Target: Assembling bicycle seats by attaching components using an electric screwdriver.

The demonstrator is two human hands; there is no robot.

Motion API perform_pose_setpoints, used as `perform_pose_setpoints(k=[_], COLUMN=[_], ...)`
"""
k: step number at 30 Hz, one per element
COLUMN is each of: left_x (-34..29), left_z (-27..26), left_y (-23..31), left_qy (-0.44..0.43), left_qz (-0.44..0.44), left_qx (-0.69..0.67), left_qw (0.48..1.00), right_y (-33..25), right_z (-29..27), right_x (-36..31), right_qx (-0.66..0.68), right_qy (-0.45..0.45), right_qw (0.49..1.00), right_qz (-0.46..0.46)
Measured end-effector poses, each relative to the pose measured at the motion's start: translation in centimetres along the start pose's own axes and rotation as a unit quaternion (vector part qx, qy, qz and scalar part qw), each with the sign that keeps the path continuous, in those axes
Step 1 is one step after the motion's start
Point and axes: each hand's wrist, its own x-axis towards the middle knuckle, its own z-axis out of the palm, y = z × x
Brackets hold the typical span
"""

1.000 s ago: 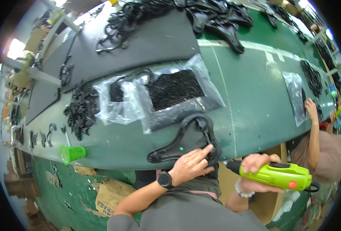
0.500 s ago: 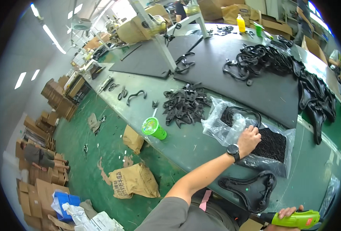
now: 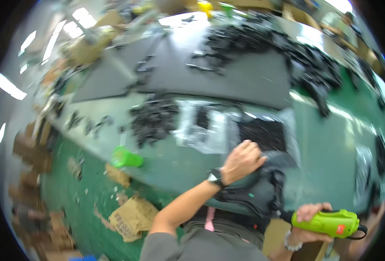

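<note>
My left hand (image 3: 243,162), with a dark watch on its wrist, is over the near edge of an open clear bag of small black pieces (image 3: 262,135). Its fingers are curled together; whatever they hold is hidden and blurred. Just below it, a black saddle-shaped plastic part (image 3: 251,193) lies at the table's near edge. My right hand (image 3: 304,235) is wrapped round a lime-green electric screwdriver (image 3: 338,223), whose dark tip points left towards that part. Beside the bag of pieces is another clear plastic bag (image 3: 205,135) with black curved parts in it.
A pile of small black parts (image 3: 153,115) and a green cup (image 3: 127,158) stand left on the green table (image 3: 175,167). Black saddle-shaped parts (image 3: 314,74) heap up at the far right. A brown sack (image 3: 133,217) lies on the floor. Another person (image 3: 342,30) is at the far right.
My left hand has drawn back from the plastic bags towards the saddle-shaped part. The screwdriver in my right hand has come further into view. The whole view has swung right and blurred.
</note>
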Motion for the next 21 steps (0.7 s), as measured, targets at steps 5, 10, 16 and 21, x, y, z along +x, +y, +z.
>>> perform_pose_setpoints(k=[5, 10, 16, 21], left_x=[-2.1, -0.7, -0.3, -1.2], left_z=[0.5, 3.1, 2.8, 0.7], left_y=[2.9, -1.2, -2.7, 3.8], left_qy=[-0.009, 0.046, 0.063, -0.003], left_qz=[0.032, -0.119, -0.133, 0.046], left_qx=[-0.01, -0.011, 0.009, -0.082], left_qw=[0.999, 0.992, 0.989, 0.996], right_y=[0.5, 0.1, -0.1, -0.2], right_z=[1.1, 0.3, 0.3, 0.0], right_x=[1.2, 0.7, 0.6, 1.2], right_qx=[-0.15, -0.146, -0.124, -0.166], right_qy=[-0.121, -0.115, -0.071, -0.123], right_qw=[0.977, 0.979, 0.987, 0.97], right_qz=[-0.093, -0.086, -0.075, -0.125])
